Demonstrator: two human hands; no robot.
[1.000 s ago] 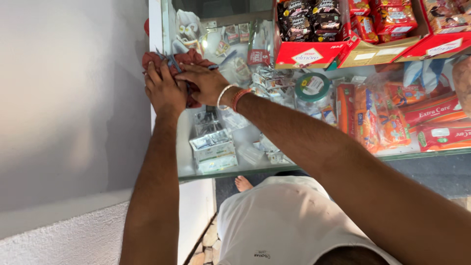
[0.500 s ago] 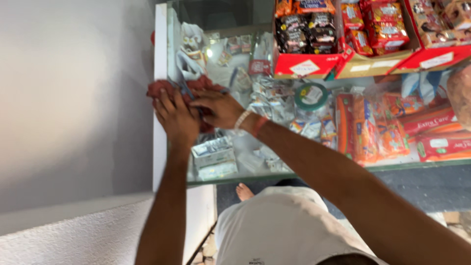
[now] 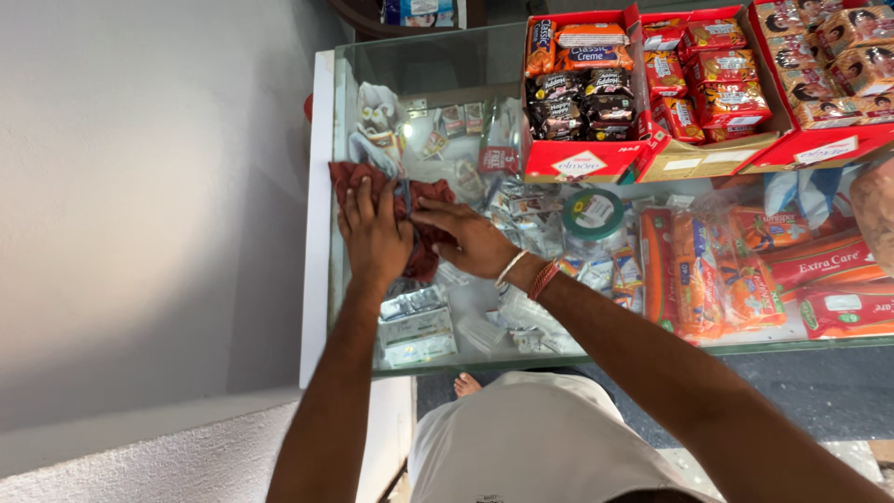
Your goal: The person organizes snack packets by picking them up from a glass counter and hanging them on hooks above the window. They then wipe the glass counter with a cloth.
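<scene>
1. The left hand (image 3: 374,233) lies flat, fingers spread, on a dark red cloth (image 3: 424,244) at the near-left corner of the glass bench (image 3: 372,70). It presses down; it does not pinch.
2. The right hand (image 3: 475,244) rests on the cloth's right part, fingers stretched over the bunched folds. Whether its grip closes on a fold underneath, I cannot tell from here.
3. The cloth looks soft, limp and light, crumpled into ridges. I'd judge it slides easily on the smooth glass, so flat palms hold it better than fingertips; a bunched edge is the place to take hold.
4. Just beyond the cloth, a crumpled silvery wrapper (image 3: 377,121) sits on or under the glass, near the left hand's fingertips.
5. To the right, a red cardboard tray (image 3: 582,163) of biscuit packets stands on the bench top, close to the right hand and the nearest obstacle to a wide sweep.
6. A round lidded tub (image 3: 593,216) and orange snack packets (image 3: 708,275) lie further right, seemingly below the glass.
</scene>
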